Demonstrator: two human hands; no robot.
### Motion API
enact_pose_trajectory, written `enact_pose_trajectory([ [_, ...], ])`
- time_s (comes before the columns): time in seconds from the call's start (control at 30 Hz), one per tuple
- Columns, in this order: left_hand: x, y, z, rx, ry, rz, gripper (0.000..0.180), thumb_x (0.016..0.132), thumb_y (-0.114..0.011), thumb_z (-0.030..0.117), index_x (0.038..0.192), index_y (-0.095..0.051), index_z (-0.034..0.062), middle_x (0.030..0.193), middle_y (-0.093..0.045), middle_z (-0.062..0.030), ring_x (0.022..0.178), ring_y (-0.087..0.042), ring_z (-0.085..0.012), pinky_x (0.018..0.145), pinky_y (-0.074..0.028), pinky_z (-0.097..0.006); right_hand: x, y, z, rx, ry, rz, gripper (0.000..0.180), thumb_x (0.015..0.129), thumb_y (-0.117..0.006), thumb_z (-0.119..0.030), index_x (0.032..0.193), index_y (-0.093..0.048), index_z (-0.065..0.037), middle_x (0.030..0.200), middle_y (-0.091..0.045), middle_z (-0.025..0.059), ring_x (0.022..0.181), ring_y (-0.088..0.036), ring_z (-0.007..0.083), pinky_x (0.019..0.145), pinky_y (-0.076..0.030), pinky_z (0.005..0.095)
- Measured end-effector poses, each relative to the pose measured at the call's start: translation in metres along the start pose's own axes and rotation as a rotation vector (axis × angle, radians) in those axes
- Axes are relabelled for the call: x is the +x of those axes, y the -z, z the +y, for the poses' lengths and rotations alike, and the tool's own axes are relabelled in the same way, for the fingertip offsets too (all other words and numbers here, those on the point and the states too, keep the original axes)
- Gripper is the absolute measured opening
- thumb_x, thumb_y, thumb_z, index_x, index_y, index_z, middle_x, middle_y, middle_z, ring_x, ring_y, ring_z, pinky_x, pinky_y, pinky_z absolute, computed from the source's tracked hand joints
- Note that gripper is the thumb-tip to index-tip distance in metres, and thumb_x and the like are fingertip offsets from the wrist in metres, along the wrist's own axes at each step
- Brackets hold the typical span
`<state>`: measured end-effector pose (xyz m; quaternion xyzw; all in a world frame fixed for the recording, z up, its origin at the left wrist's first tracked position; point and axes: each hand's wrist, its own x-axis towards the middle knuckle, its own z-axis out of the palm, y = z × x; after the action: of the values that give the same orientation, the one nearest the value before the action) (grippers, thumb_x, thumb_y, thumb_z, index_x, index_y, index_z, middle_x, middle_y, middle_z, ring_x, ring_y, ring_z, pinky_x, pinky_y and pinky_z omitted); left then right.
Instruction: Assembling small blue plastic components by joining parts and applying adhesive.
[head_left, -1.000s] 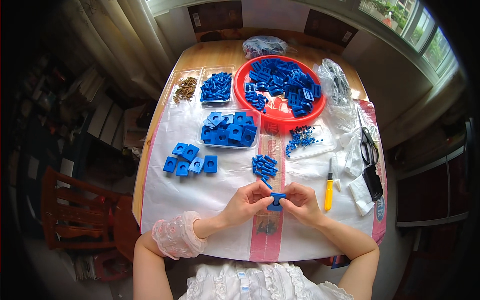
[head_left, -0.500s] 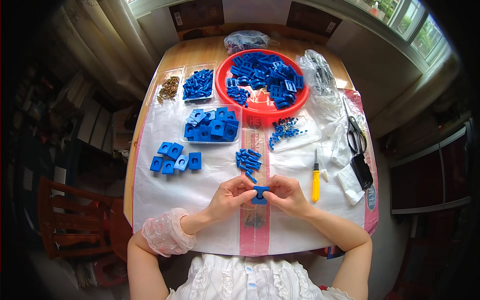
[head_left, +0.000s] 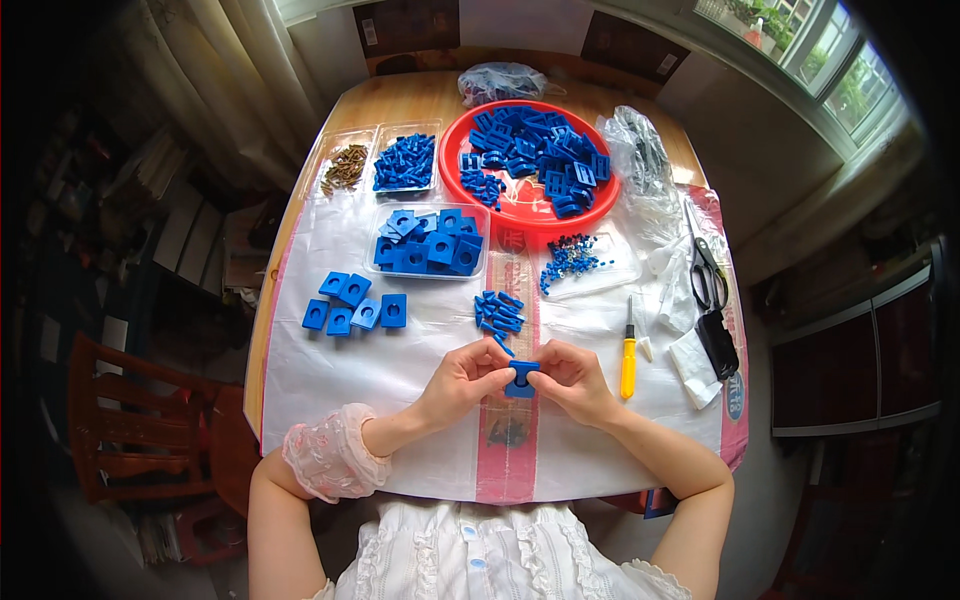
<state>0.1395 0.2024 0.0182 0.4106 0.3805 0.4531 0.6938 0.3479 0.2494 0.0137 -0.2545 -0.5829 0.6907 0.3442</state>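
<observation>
Between my two hands, a blue square plastic piece with a round hole [head_left: 521, 385] is held just above the covered table. My left hand [head_left: 464, 383] pinches its left edge between thumb and fingers. On the opposite edge, my right hand [head_left: 572, 382] grips it the same way. Fingertips cover part of its upper edge. Just beyond lies a small pile of slim blue plastic parts [head_left: 498, 313], the nearest of them close to my left fingertips. Several matching blue square pieces [head_left: 339, 320] lie loose at the left.
Behind stand a clear tub of blue squares [head_left: 428, 245], a red basin of blue parts [head_left: 470, 205], a tray of blue pegs [head_left: 405, 163] and brass-coloured pieces [head_left: 344, 168]. Tiny blue parts [head_left: 572, 260] lie right of centre. A yellow screwdriver [head_left: 628, 365] and black scissors [head_left: 709, 275] lie rightward.
The view has shifted slightly. Both hands still pinch the blue square piece in nearly the same place.
</observation>
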Motion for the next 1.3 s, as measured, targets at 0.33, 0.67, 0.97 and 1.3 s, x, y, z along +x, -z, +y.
enact_pose_trajectory([
  [0.33,-0.0002,-0.0020,0.0041,-0.009,0.043,0.019,0.013,0.095,-0.062,0.013,0.103,-0.057,0.0034,0.095,-0.062,-0.0004,0.084,-0.062,-0.0048,0.072,-0.057,-0.023,0.0011,0.0019,0.0008,-0.032,-0.012,0.010,0.007,0.090,-0.062,0.002,0.097,-0.060,0.003,0.091,-0.062,0.0021,0.085,-0.057,0.0063,0.075,-0.048,0.0233],
  [0.67,0.0004,-0.0003,-0.0005,-0.002,0.012,0.005,0.007,0.095,-0.062,0.013,0.099,-0.059,0.0068,0.090,-0.064,0.0014,0.080,-0.061,-0.0036,0.070,-0.056,-0.022,-0.0003,0.0006,-0.0002,0.006,-0.018,-0.013,0.009,0.090,-0.062,0.002,0.099,-0.060,0.004,0.092,-0.062,0.0027,0.086,-0.057,0.0062,0.075,-0.049,0.0233],
  [0.97,0.0017,0.0011,-0.0027,-0.001,0.003,-0.013,0.008,0.095,-0.062,0.013,0.099,-0.059,0.0064,0.089,-0.064,0.0020,0.078,-0.060,-0.0025,0.069,-0.055,-0.020,-0.0003,0.0009,-0.0002,0.001,0.002,-0.012,0.008,0.090,-0.062,0.002,0.099,-0.060,0.003,0.091,-0.062,0.0023,0.084,-0.057,0.0055,0.072,-0.048,0.0223],
  [1.3,-0.0010,0.0021,-0.0015,0.003,0.032,-0.017,0.012,0.095,-0.061,0.011,0.103,-0.058,0.0038,0.096,-0.062,0.0001,0.085,-0.062,-0.0056,0.073,-0.057,-0.023,-0.0012,0.0009,0.0014,0.042,0.004,-0.011,0.010,0.091,-0.061,0.002,0.100,-0.060,0.004,0.095,-0.064,0.0042,0.089,-0.059,0.0073,0.077,-0.050,0.0230],
])
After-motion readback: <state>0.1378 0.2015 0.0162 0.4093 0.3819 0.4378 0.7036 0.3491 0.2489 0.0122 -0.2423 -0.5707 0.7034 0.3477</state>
